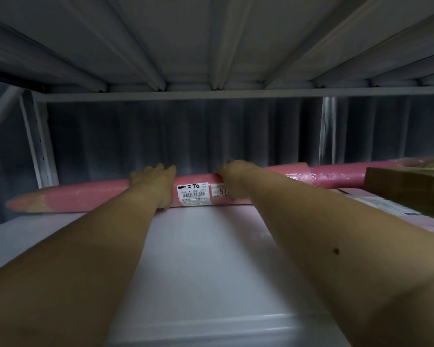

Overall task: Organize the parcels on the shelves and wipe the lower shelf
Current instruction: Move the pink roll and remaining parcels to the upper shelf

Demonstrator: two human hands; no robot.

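A long pink tube-shaped parcel [85,195] lies across the back of the white shelf [206,246], with a white barcode label marked 270 on its middle. My left hand [156,184] grips it just left of the label, fingers curled over its top and thumb down its front. My right hand [233,171] holds it just right of the label, fingers wrapped over the top. Both arms reach straight in over the shelf.
A second pink tube parcel [336,175] lies further right along the back. A brown cardboard box [406,189] and a flat pale parcel [376,204] sit at the right. The upper shelf's ribbed underside [211,46] hangs low overhead. A corrugated wall [161,134] stands behind.
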